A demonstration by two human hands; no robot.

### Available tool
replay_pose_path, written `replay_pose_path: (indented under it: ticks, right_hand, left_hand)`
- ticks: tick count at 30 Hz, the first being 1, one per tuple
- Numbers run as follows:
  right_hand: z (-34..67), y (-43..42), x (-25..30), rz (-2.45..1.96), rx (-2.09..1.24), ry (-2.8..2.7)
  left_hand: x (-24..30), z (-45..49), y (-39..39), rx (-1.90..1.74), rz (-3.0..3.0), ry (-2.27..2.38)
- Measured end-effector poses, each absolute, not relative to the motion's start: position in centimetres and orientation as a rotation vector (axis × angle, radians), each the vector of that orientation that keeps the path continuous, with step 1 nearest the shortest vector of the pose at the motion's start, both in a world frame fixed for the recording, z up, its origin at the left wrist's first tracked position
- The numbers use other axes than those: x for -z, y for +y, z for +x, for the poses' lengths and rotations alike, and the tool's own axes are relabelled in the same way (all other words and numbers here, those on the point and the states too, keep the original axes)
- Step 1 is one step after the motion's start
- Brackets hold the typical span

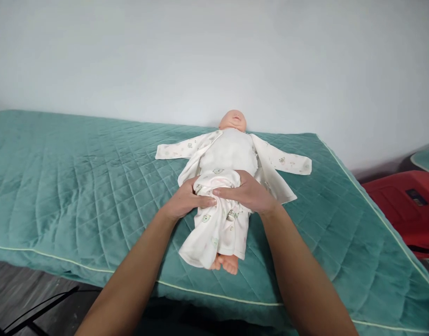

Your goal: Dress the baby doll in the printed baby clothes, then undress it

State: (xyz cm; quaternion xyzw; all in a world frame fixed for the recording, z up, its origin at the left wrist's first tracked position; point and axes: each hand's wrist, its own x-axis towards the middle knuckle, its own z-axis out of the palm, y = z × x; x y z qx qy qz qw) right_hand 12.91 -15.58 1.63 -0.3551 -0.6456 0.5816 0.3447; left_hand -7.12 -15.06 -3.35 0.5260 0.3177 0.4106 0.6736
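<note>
A baby doll (232, 120) lies on its back, head toward the wall, on a green quilted cover. Its white printed jacket (277, 184) is spread wide at the front, with both sleeves stretched out to the sides. White printed baby trousers (231, 233) cover the legs, and the bare feet (230, 264) show below the hems. My left hand (186, 199) grips the trousers at the doll's hip, thumb on top. On the other side, my right hand (252, 192) has its fingers around the bunched waist, thumb pressed on the cloth.
The green quilted cover (77, 196) lies over a bed set against a pale wall (165, 56). A red plastic object (399, 205) stands beyond the right edge. Thin black bars (42, 310) are at the lower left, above a dark floor (11, 284).
</note>
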Motion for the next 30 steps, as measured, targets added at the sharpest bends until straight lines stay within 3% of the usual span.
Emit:
replay_pose_path:
  ticks: [12,21,30]
  right_hand:
    - [12.6,-16.0,-2.5,-1.06,-1.386,-1.976]
    - [13.1,-15.7,-2.1,-1.035,-1.127,-2.227]
    - [13.2,-15.9,-1.8,-1.039,-1.158,-2.253]
  left_hand:
    - [2.0,-5.3,-20.2,-1.37,0.733,0.694]
    - [-0.2,-3.9,-26.9,-1.281,0.636,1.003]
    - [-1.6,-2.4,-32.6,-1.165,0.623,1.214]
